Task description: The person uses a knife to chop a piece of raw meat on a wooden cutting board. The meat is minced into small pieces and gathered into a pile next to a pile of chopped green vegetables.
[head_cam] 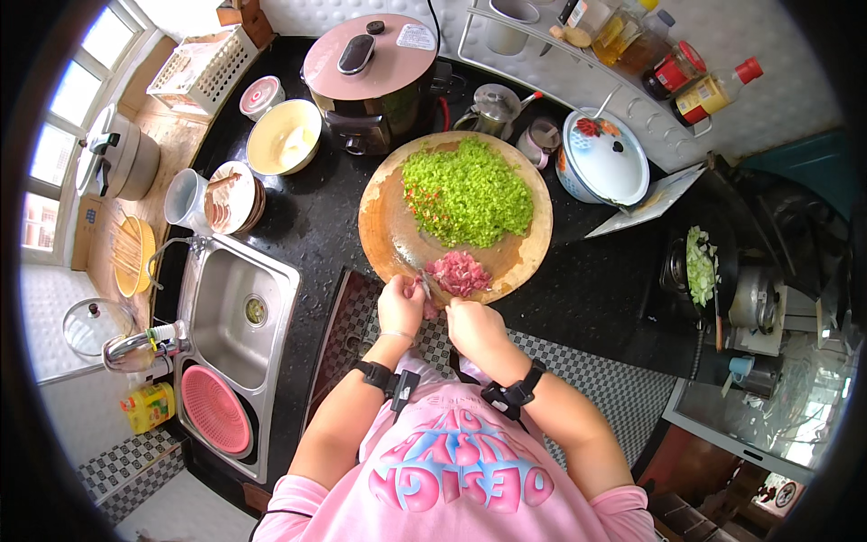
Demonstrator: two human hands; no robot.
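A round wooden chopping board (386,220) lies on the black counter before me, bearing a large heap of finely chopped green vegetable (474,193) with red bits at its left side. Nearer to me on the board is a small pile of chopped raw meat (458,273). At the board's near edge my left hand (401,308) grips a piece of raw meat (429,309). Close on its right, my right hand (476,330) is closed around the handle of a knife, largely hidden by the fingers; its blade (433,288) points up and left beside the meat.
To the left are a steel sink (237,305), a pink colander (215,410), stacked dishes (230,196) and a yellow bowl (284,137). A pink-lidded cooker (371,61) stands behind the board. Rightward are a lidded enamel pot (603,159) and a wok with chopped vegetable (702,265).
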